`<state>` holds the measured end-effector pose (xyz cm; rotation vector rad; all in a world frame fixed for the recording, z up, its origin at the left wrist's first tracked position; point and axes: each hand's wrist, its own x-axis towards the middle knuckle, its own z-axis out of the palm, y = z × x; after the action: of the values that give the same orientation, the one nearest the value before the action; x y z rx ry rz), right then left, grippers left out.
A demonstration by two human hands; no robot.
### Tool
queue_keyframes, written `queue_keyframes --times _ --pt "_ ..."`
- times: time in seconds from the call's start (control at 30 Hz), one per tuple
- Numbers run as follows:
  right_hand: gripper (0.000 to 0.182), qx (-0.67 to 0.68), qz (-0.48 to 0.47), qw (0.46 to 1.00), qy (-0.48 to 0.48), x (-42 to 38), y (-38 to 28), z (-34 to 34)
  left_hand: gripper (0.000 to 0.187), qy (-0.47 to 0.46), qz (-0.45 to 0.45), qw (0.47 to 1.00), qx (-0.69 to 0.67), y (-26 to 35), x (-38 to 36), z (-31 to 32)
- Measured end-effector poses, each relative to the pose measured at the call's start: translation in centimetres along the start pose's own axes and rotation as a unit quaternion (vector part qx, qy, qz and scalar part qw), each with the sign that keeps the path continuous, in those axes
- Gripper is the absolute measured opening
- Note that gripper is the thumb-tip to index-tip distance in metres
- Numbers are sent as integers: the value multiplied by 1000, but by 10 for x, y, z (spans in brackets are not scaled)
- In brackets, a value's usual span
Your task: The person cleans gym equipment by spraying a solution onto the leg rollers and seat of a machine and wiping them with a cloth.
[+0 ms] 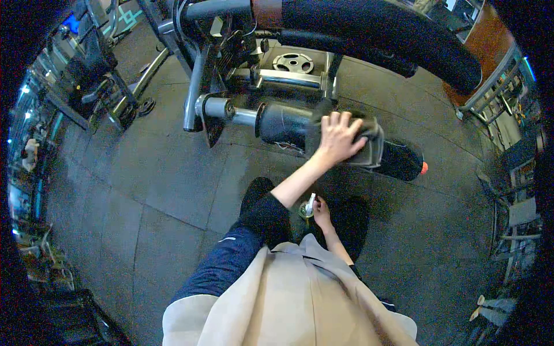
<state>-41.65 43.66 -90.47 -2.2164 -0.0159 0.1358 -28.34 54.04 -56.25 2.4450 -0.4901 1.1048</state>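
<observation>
My left hand [341, 139] lies with spread fingers on top of a dark cloth [373, 144] with grey stripes. The cloth is draped over a black padded roller [285, 122] of a gym machine and looks slightly blurred. Lower down, close to my body, my right hand [322, 212] is closed around a clear spray bottle [306, 210] with a white spray head. The bottle's lower part is hard to make out.
Above the roller runs a long black pad [369, 29]. A grey weight plate [293, 63] lies behind the machine's metal frame [197, 86]. More gym machines stand at left and right. Dark rubber tiles [115, 196] cover the floor.
</observation>
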Motion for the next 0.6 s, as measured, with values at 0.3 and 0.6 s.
queue_keyframes --times 0.3,0.6 --pt "49 59 4 998 34 -8 -27 -17 37 43 -124 964 231 -130 -43 -96" --pt "44 6 9 1000 10 -12 -34 -25 35 -19 -33 994 105 -57 -21 -44"
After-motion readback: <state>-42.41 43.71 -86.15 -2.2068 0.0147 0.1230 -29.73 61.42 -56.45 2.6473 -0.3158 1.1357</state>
